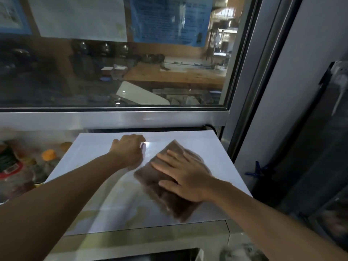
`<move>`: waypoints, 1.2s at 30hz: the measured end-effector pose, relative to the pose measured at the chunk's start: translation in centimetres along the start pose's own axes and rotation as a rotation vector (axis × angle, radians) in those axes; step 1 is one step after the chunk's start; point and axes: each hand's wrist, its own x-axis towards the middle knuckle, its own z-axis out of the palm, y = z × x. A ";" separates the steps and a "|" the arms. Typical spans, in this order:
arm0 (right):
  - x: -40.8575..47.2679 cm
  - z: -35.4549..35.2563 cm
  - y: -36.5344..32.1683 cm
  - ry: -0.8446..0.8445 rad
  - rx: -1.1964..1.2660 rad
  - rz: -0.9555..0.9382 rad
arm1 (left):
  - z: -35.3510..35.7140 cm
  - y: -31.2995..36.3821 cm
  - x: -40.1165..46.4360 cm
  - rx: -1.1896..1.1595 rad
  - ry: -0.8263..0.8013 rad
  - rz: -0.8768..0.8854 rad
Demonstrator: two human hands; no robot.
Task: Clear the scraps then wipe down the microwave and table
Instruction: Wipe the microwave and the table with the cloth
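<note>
The white top of the microwave (98,157) fills the middle of the head view, with yellowish stains near its front left. A folded brown cloth (167,200) lies flat on the right half of that top. My right hand (186,176) presses down on the cloth with straight, spread fingers. My left hand (130,149) rests on the microwave top just left of the cloth, its fingers curled under and holding nothing I can see. The cloth's edges are blurred.
A glass window (113,72) with a metal frame stands right behind the microwave. Jars and bottles with orange lids (48,154) crowd the surface at the left. A dark panel (310,147) and a blue clip (258,170) are at the right.
</note>
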 end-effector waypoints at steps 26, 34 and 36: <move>7.2 1.7 -5.0 -0.069 0.028 -0.210 | -2.2 -8.1 -3.7 -0.095 0.043 -0.161; 11.0 1.0 -0.6 0.023 0.018 0.073 | -2.8 -12.0 -3.3 -0.024 -0.034 -0.051; 13.7 1.3 0.0 0.074 0.026 0.135 | -2.5 -12.9 -3.0 -0.045 -0.016 -0.025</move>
